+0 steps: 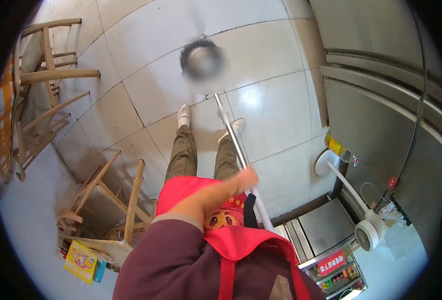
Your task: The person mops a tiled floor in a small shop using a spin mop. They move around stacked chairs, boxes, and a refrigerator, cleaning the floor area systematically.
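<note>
My left hand [248, 177] reaches across the front of my body and closes around a long metal pole, the handle of a mop [233, 135]. The handle slants from beside my red apron [185, 187] up past my right foot. Out on the floor, at its far end, lies the round mop head [203, 63], with a dark fringe and a grey middle; it is badly blurred. The lower handle turns white and passes behind the apron's bib. My right hand is out of view. Both my feet, in light shoes [184, 112], stand on the tiles behind the mop head.
Pale floor tiles [131, 56] spread ahead. Wooden chairs [59, 75] line the left, with another wooden chair [134, 202] nearer me. At right stand a large metal cabinet [375, 123], a white pedestal fan [367, 234], a yellow-labelled bottle [335, 144] and a metal-topped counter [328, 225].
</note>
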{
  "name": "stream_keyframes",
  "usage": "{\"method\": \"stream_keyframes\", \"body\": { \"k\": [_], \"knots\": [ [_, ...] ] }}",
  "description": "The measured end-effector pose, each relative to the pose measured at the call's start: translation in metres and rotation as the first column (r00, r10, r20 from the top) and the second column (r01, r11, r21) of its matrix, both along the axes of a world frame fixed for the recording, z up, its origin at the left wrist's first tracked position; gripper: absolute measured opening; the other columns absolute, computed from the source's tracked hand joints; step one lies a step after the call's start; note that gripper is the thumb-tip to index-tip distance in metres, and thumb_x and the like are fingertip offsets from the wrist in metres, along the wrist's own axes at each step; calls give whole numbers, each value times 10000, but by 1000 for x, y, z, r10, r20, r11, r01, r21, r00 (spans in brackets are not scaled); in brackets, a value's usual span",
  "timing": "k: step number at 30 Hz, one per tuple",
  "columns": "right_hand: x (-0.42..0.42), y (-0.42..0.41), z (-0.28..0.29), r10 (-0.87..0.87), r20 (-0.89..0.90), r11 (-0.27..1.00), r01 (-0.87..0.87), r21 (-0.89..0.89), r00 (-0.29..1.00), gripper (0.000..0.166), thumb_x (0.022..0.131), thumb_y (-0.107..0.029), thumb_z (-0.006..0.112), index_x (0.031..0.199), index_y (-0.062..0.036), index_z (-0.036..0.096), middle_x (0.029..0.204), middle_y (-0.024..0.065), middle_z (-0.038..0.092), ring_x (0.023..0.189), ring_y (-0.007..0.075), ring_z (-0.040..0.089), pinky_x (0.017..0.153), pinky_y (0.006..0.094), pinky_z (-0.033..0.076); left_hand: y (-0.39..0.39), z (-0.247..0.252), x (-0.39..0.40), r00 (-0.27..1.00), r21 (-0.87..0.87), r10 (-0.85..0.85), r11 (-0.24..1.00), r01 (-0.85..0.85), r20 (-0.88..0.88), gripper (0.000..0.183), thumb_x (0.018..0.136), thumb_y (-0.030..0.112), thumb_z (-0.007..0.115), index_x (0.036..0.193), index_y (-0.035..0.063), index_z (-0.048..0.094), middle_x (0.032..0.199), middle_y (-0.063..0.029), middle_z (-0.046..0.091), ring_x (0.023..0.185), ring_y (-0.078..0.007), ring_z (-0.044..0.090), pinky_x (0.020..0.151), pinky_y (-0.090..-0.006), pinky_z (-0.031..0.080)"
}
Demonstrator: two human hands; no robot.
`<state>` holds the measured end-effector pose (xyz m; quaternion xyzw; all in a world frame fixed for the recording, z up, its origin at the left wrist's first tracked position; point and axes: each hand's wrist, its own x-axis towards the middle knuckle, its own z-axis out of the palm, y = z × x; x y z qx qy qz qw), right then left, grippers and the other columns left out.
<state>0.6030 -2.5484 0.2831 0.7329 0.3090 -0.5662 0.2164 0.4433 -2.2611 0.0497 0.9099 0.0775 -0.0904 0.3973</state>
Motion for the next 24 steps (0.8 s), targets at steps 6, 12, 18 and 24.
{"method": "stream_keyframes", "body": {
  "k": [6,12,18,24],
  "knots": [
    [-62,90,107,-188,164,945,224,-237,968,231,613,-153,609,746,33,576,654,215,579,636,365,581,561,411,460,-40,39,-34,966,-242,-19,967,84,259,89,596,183,580,597,109,630,599,-80,605,599,-252,613,481,-360,474],
    [-142,219,12,-188,93,966,201,-162,978,200,613,-129,587,730,32,575,610,197,582,568,324,594,507,389,463,114,-30,-120,988,97,140,984,-147,71,41,628,173,610,599,151,629,614,-40,599,696,-203,599,613,-343,468],
    [-251,477,-115,-240,-180,969,246,14,954,91,633,-7,548,635,38,469,464,90,473,351,189,491,305,339,348,357,-103,-239,543,244,836,513,-823,78,106,738,104,486,809,77,560,911,-113,546,903,-279,523,748,-378,447],
    [-314,481,-123,-219,-278,974,227,-7,935,164,631,-65,548,703,80,522,594,179,564,507,247,579,458,351,445,344,-107,-323,628,581,740,409,-704,242,112,705,70,528,779,93,610,927,-82,563,954,-247,519,776,-319,461]
  ]
}}
